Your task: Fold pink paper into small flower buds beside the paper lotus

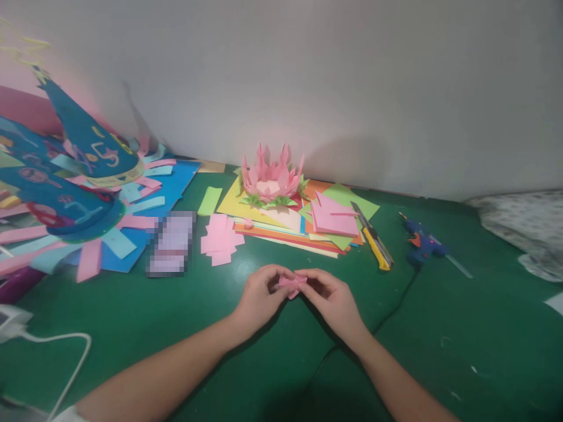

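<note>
Holding pink paper piece | left grip: pinching one side | right grip: pinching the other

From far away, I can see my left hand and right hand, both bare. The left arm and right arm are bare too, thin near the hands and fatter lower down. I spot a tiny bit of whitish sleeve on the left arm, too blurry to tell more.
</note>
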The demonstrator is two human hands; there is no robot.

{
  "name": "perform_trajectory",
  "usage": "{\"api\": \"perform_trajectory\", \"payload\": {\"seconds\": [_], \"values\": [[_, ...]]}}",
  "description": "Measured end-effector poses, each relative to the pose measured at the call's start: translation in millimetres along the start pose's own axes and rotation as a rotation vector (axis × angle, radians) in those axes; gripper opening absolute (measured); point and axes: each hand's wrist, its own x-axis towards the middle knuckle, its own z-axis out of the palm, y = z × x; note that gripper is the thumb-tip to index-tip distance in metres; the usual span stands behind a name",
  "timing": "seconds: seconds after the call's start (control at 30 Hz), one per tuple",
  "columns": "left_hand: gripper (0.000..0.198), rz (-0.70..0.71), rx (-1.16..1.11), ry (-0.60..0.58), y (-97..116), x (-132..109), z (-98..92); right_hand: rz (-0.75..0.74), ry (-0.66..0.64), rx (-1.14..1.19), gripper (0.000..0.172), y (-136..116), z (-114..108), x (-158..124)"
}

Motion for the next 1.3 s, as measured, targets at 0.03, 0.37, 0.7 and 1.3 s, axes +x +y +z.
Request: {"api": "perform_trajectory", "payload": {"seconds": [0.03,0.37,0.7,1.3], "values": [[0.017,-0.009,-0.031,-0.010,0.1,0.2,0.4,-0.003,-0.002,-0.003,0.015,0.1,0.1,-0.3],[0.030,-0.049,-0.182,-0.001,2.0,1.5,1.0,-0.008,-0.012,-0.019,0.015,1.6,1.0,-1.8],[0.036,-0.091,-0.280,-0.027,2.7,3.4,0.7,0.015,-0.021,0.026,0.014,2.0,3.8,-3.1],[0.044,-0.134,-0.410,0.041,5.8,7.0,-2.0,0.092,-0.034,0.140,0.024,0.6,3.6,-3.1]]}}
